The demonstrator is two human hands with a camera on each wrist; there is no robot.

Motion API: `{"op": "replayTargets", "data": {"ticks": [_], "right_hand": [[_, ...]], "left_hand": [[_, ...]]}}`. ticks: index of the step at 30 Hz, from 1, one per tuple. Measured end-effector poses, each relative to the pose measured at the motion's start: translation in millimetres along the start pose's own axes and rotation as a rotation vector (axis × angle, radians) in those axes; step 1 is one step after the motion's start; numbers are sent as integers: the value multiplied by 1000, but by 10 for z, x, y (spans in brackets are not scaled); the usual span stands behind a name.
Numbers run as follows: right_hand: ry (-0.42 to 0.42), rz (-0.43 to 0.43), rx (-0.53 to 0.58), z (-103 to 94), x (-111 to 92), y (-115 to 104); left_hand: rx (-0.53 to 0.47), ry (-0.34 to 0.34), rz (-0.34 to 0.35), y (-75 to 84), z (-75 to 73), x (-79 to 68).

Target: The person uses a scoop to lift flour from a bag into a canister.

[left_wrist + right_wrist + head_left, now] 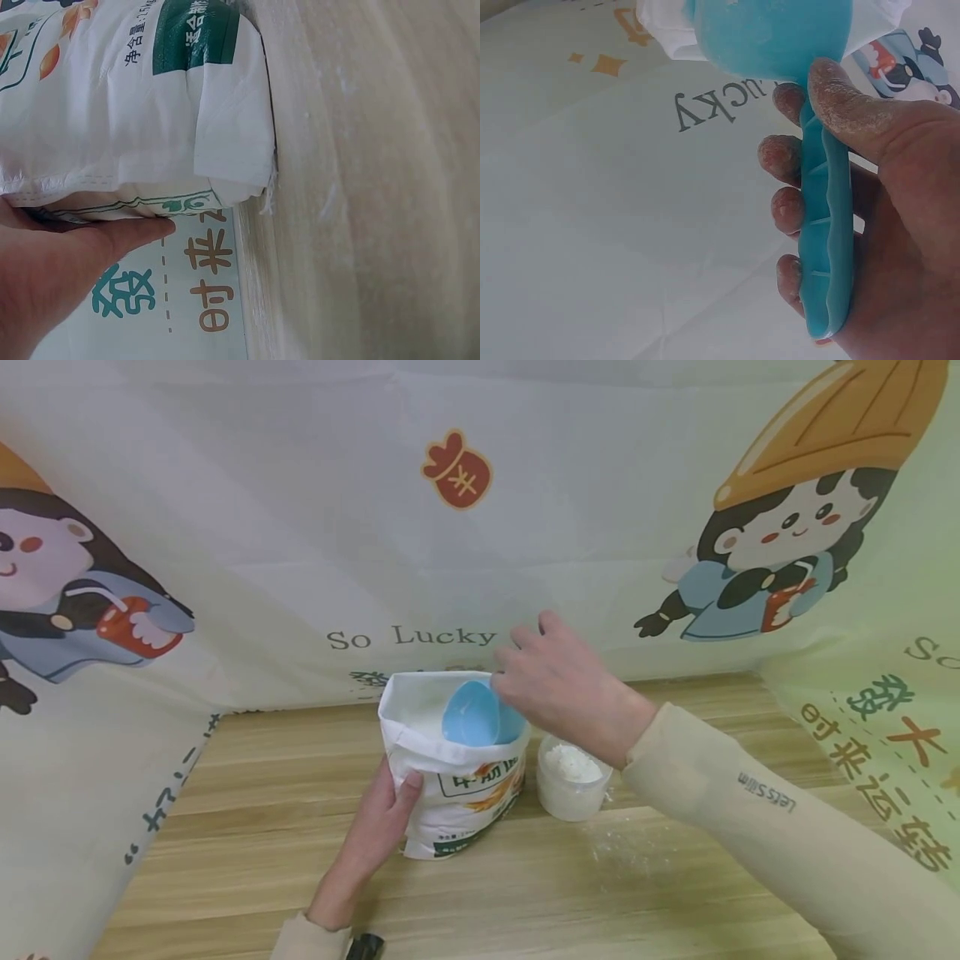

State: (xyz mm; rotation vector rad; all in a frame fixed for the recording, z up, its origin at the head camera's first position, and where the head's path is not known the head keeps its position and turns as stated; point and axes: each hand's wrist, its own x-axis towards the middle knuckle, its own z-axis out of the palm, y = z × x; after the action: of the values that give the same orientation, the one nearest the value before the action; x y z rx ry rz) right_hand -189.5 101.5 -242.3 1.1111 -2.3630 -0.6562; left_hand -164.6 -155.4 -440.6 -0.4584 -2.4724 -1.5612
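A white flour bag [457, 785] with orange and green print stands upright on the table, its top open. My left hand [386, 810] grips the bag's left side, thumb on the front and the other fingers hidden behind it. In the left wrist view the hand [82, 255] lies along the bag's side [135, 120]. My right hand [566, 685] is above the bag's right rim, its fingers wrapped round the ribbed handle of a blue scoop [826, 225]. The bowl of the scoop [471, 714] sits tilted in the bag's mouth. White powder coats the right fingertips [780, 157].
Right beside the bag stands a clear round tub [573, 789] heaped with white flour [572, 764]. Spilled flour [637, 852] dusts the wooden table [262, 827] near it. A printed cloth [300, 527] hangs behind and along both sides. Something small and black [366, 947] shows by the left sleeve.
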Motion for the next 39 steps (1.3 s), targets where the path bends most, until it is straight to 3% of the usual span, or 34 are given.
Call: {"op": "replayTargets", "data": {"ticks": [5, 13, 18, 24, 31, 39], "right_hand": [[-3, 36, -20, -62, 40, -47], [-101, 67, -67, -130, 146, -162], [-51, 38, -56, -70, 143, -181], [-46, 21, -41, 5, 133, -198], [32, 21, 27, 128, 94, -204], [51, 20, 62, 233, 72, -226]], "left_hand": [[-11, -12, -16, -4, -10, -9], [-19, -16, -1, 9, -18, -3], [-19, -14, 15, 17, -19, 2], [-20, -10, 17, 17, -19, 2], [-9, -10, 11, 12, -13, 0], [-16, -8, 5, 10, -12, -2]]}}
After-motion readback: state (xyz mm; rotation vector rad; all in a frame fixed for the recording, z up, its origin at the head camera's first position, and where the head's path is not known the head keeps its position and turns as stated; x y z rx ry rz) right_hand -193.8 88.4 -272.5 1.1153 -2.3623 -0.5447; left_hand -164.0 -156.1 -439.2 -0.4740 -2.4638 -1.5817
